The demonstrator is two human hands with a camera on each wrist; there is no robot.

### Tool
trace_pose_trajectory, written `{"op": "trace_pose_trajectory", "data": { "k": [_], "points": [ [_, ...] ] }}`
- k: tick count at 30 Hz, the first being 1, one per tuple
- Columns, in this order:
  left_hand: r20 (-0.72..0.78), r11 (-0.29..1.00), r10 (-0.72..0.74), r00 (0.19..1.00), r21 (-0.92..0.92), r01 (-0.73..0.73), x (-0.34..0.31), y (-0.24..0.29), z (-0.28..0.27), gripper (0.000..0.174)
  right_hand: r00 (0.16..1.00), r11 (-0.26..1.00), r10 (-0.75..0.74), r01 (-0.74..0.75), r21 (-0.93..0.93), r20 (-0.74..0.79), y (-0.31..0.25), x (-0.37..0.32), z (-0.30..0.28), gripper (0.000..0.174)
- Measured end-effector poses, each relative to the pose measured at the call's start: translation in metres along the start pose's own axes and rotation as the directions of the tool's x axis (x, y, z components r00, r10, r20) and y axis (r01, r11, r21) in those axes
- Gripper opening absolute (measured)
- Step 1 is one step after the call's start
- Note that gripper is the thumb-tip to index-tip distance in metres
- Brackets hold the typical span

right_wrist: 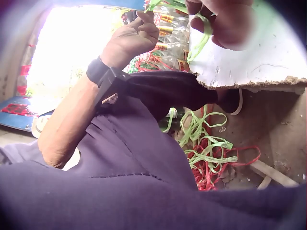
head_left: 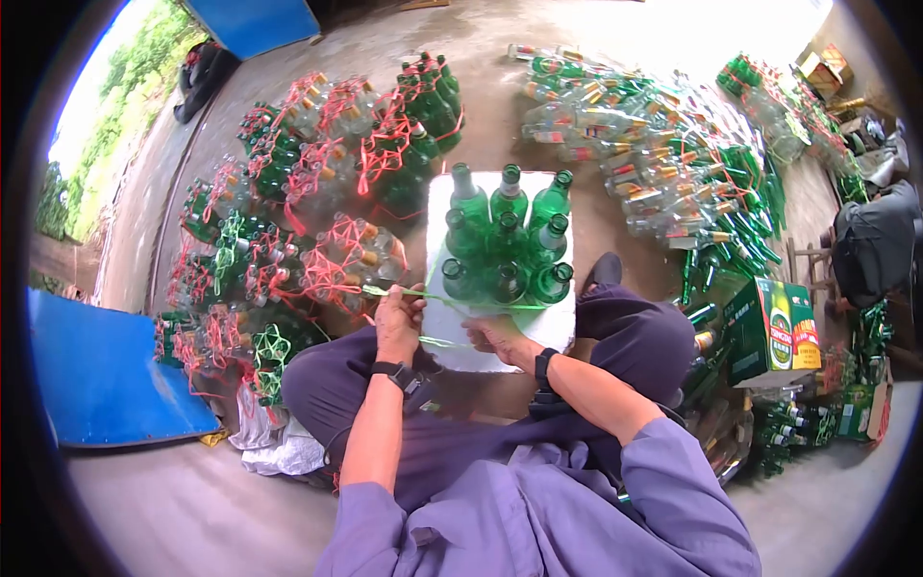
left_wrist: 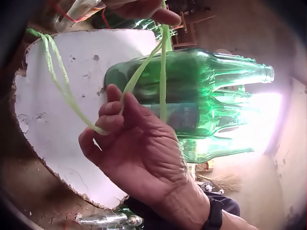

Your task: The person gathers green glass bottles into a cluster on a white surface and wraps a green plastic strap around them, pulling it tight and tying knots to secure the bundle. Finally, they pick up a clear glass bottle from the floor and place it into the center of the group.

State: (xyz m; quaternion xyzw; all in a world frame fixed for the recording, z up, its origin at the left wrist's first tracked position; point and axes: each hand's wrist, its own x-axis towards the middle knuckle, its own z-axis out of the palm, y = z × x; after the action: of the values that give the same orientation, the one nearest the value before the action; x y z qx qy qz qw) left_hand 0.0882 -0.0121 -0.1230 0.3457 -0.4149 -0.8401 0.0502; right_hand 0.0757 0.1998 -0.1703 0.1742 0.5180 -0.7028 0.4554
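Several green glass bottles [head_left: 510, 197] stand upright in a tight block on a white foam board [head_left: 556, 337] before the person's lap. Light green plastic string [left_wrist: 61, 86] runs along the near side of the block. At its left, the left hand [head_left: 397, 322] pinches string between curled fingers; the left wrist view shows a strand looping from those fingers [left_wrist: 111, 109]. Close to the front bottles, the right hand [head_left: 498, 338] grips another part of the string, its fingers blurred at the top of the right wrist view.
Bundles of bottles tied with red string [head_left: 327, 159] crowd the floor at left. Loose bottles [head_left: 635, 144] lie piled at right, near a green beer carton [head_left: 769, 332]. Green and red string scraps [right_wrist: 206, 139] lie on the floor by the board. A blue panel [head_left: 106, 370] stands far left.
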Motion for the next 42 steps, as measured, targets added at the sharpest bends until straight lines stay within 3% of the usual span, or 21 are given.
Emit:
{"op": "trace_pose_trajectory", "data": {
  "k": [5,6,10,15,18,20,24,26,28,29,34,36,40,42],
  "points": [
    [-0.012,0.999,0.011,1.0,0.043,-0.011,-0.003,-0.008,-0.009,0.018,0.999,1.0,-0.015,0.014,0.015,0.045,-0.001,0.006,0.003,0.016],
    [-0.071,1.0,-0.007,0.997,0.028,0.009,-0.011,-0.005,-0.001,0.022,0.999,0.998,-0.027,0.025,0.065,0.027,-0.004,0.003,0.006,0.017],
    [-0.114,0.987,-0.065,0.991,0.137,0.08,-0.017,-0.006,-0.003,0.022,0.993,0.98,-0.078,0.06,0.189,0.09,0.0,0.014,0.006,0.017],
    [-0.138,0.966,-0.05,0.989,0.244,0.083,-0.028,-0.008,-0.004,0.022,0.994,0.98,-0.047,0.028,0.195,0.095,0.004,0.016,0.009,0.017],
    [-0.065,0.973,-0.04,0.997,0.225,0.053,-0.017,-0.009,-0.009,0.022,0.995,0.985,-0.057,0.043,0.166,0.08,0.008,0.017,0.009,0.017],
    [-0.084,0.974,-0.075,0.994,0.209,0.091,-0.001,-0.004,-0.01,0.021,0.999,0.998,-0.018,0.02,0.065,-0.029,0.011,0.016,0.007,0.016],
    [-0.101,0.977,-0.125,0.987,0.16,0.141,0.027,-0.003,0.003,0.021,0.994,0.996,-0.051,0.057,0.062,-0.093,0.003,-0.006,0.005,0.016],
    [-0.114,0.98,-0.121,0.986,0.146,0.137,0.041,-0.004,0.01,0.022,0.974,0.995,-0.058,0.075,0.069,-0.217,0.005,-0.007,-0.006,0.015],
    [-0.129,0.985,-0.13,0.983,0.097,0.143,0.057,-0.006,0.011,0.021,0.971,0.989,-0.081,0.107,0.104,-0.225,0.005,-0.009,-0.023,0.015],
    [-0.062,0.992,-0.116,0.991,0.051,0.119,0.062,-0.004,0.006,0.021,0.967,0.98,-0.105,0.14,0.138,-0.231,0.005,-0.01,-0.032,0.014],
    [-0.094,0.988,-0.106,0.99,0.101,0.115,0.072,-0.001,0.016,0.021,0.957,0.973,-0.167,0.199,0.118,-0.238,-0.024,-0.037,-0.041,0.011],
    [-0.128,0.986,-0.111,0.986,0.11,0.126,0.076,-0.002,0.016,0.02,0.935,0.96,-0.259,0.276,0.039,-0.243,-0.023,-0.035,-0.044,0.01],
    [-0.15,0.989,-0.129,0.98,0.058,0.139,0.08,-0.002,0.023,0.019,0.923,0.964,-0.255,0.265,-0.005,-0.289,-0.013,-0.022,-0.051,0.01],
    [-0.188,0.991,-0.13,0.973,0.014,0.135,0.076,0.0,0.022,0.017,0.927,0.955,-0.296,0.288,-0.069,-0.232,-0.012,-0.022,-0.051,0.009]
  ]
}}
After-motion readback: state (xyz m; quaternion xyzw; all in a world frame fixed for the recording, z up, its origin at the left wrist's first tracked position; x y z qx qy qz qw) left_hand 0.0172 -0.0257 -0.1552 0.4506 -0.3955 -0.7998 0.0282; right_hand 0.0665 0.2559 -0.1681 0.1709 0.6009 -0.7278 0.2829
